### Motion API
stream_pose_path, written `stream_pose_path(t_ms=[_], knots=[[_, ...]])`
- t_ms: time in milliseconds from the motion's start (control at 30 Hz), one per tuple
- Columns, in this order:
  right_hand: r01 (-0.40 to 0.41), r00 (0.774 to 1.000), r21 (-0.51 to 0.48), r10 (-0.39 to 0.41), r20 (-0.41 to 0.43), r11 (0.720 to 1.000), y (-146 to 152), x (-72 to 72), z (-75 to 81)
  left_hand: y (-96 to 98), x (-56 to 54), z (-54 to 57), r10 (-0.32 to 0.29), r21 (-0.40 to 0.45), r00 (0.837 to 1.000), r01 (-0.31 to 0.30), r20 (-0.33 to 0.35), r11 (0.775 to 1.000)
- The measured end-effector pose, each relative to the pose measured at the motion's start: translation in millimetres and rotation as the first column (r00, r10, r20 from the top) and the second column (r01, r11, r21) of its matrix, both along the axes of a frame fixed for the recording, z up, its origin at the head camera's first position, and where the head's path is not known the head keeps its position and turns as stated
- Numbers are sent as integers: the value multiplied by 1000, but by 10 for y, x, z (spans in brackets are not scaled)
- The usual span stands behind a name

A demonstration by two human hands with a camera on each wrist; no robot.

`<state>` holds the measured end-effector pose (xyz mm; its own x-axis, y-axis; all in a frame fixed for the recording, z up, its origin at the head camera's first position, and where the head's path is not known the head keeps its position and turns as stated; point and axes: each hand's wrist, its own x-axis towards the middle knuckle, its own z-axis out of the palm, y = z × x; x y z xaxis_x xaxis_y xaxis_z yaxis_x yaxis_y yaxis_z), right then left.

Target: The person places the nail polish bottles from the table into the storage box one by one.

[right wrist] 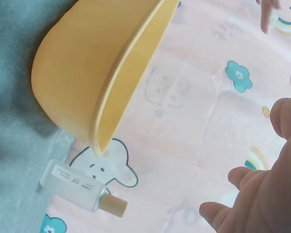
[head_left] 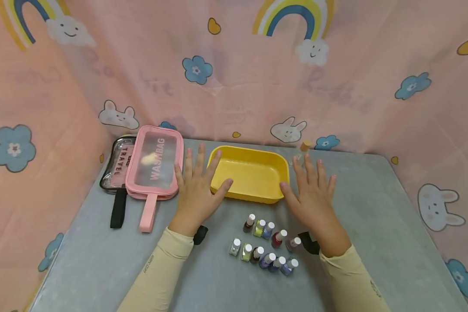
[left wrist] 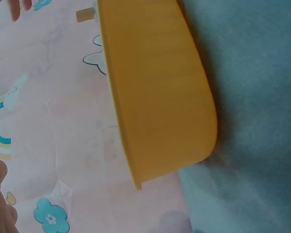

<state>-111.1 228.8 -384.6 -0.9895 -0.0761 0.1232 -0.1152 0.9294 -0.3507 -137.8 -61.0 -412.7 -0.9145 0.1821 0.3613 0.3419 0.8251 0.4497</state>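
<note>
Both hands hover with fingers spread, holding nothing. The left hand (head_left: 196,197) is at the left end of a yellow plastic basin (head_left: 249,197), while the right hand (head_left: 313,199) is at its right end. From the left wrist view the basin's outer wall (left wrist: 160,97) fills the middle, apart from the fingers. Between the forearms stand several small nail polish bottles with white caps in two loose rows, among them a dark red bottle (head_left: 277,239), a clear glittery one (head_left: 235,247) and a blue one (head_left: 288,267). Nobody touches them.
A pink clear-front wash bag (head_left: 154,162) overlaps a black-trimmed travel pouch (head_left: 118,167) on the table's left. Behind the right hand stands a frosted bottle (right wrist: 72,184) with a wooden-looking cap. A pink patterned curtain (head_left: 234,86) hangs along the grey table's (head_left: 374,216) back edge.
</note>
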Motion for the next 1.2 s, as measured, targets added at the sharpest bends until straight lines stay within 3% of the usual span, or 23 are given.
stream_pose_path(t_ms=[267, 400, 567, 700, 767, 967, 1200], knots=[[34, 999, -71, -31, 41, 997, 77, 58, -6, -10, -67, -146, -18, 20, 997, 17, 70, 1000], [36, 996, -158, -22, 87, 987, 149, 120, -33, -18, -110, -290, -27, 39, 994, 23, 105, 999], [39, 986, -267, 6, 165, 963, 268, 244, -101, -42, -169, -472, -60, 123, 990, 45, 129, 991], [32, 979, -397, 50, 195, 917, 347, 432, -192, -64, -222, -589, -93, 203, 982, 58, 166, 977], [17, 978, -472, 84, 191, 881, 362, 540, -258, -77, -239, -632, -104, 234, 976, 57, 194, 971], [73, 968, -622, 96, 234, 779, 354, 835, -440, -88, -254, -717, -140, 293, 961, 66, 240, 954], [254, 934, -628, -18, 357, 736, 297, 988, -574, -54, -276, -810, -221, 373, 958, 141, 184, 917]])
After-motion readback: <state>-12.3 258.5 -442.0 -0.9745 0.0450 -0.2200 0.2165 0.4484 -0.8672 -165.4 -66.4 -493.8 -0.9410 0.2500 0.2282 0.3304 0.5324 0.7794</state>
